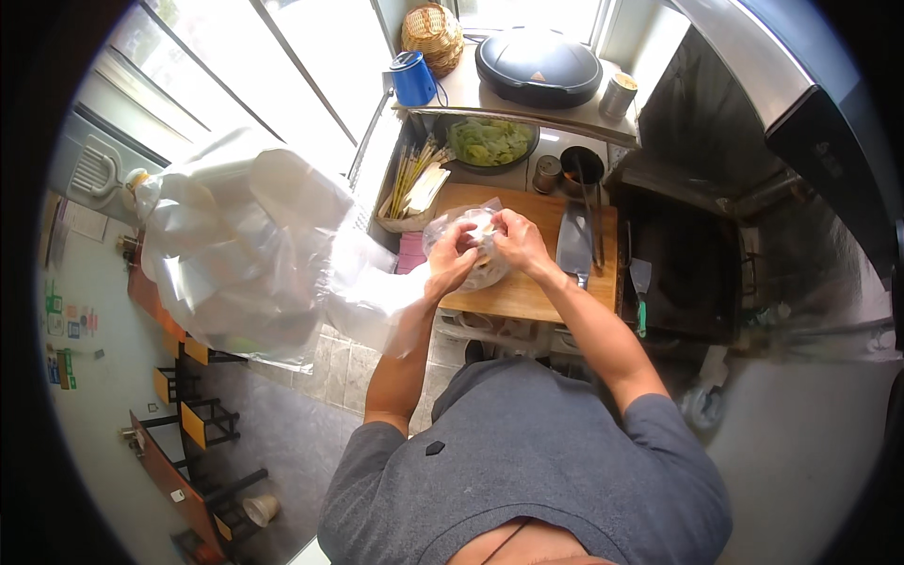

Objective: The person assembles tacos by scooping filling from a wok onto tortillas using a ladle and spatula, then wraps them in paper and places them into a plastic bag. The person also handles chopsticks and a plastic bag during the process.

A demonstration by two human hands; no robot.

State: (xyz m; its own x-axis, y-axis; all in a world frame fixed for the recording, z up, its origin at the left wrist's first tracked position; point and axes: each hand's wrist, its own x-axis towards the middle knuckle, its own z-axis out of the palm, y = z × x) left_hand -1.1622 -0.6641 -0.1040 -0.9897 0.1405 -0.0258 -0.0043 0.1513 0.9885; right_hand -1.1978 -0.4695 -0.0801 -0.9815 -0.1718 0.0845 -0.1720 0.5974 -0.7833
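Note:
Over the wooden cutting board (530, 299) I have a clear plastic bag (488, 274) between my two hands. My left hand (452, 259) is closed on the bag's left side, with its fingers bent toward the top. On the other side, my right hand (521, 245) pinches the gathered top of the bag. Something pale shows through the plastic, but my fingers and the glare hide what it is. A cleaver with a broad blade (573, 240) lies on the board, right of my right hand.
Large clear plastic bags (245, 250) hang at the left, close to my left forearm. Behind the board stand a bowl of lettuce (490, 141), a box of chopsticks (414, 184) and a dark pot (581, 169). A black griddle (683, 259) with a green-handled scraper (641, 297) is at the right.

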